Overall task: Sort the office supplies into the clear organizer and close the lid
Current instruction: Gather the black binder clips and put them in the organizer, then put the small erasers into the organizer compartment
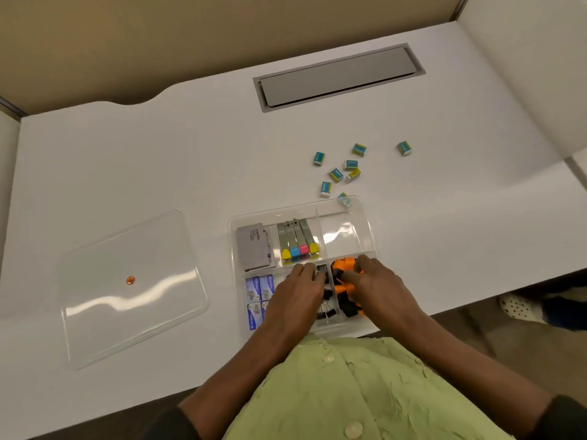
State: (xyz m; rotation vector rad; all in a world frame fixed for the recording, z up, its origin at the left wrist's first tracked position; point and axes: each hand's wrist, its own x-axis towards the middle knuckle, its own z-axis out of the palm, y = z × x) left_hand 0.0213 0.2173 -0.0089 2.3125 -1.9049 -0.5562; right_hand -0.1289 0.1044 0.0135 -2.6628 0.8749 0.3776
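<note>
clear organizer (343,233) sits open on white desk (158,160), near front edge, right in front of the person; lid (143,249) lies flat on desk well to its left, small orange dot (130,280) on it. back-left section: grey box (254,247) plus four staplers (298,241) side by side, yellow/blue/pink/yellow ends toward the person. front-left: blue staple boxes (257,296). front-middle: black binder clips (327,311), left hand (298,290) over them, fingers pressed together and bent down, tips at one clip by the divider, can't tell if it's pinched. front-right: orange and black pieces (341,264), right hand (378,287) on top, fingers curled round one of them, thumb against it. teal-wrapped erasers (336,175) scattered loose on desk behind the organizer, one eraser at the rim (344,199) touching the back right corner. further back, grey hatch (338,76) set in desk; green shirt (365,392) at bottom of view
</note>
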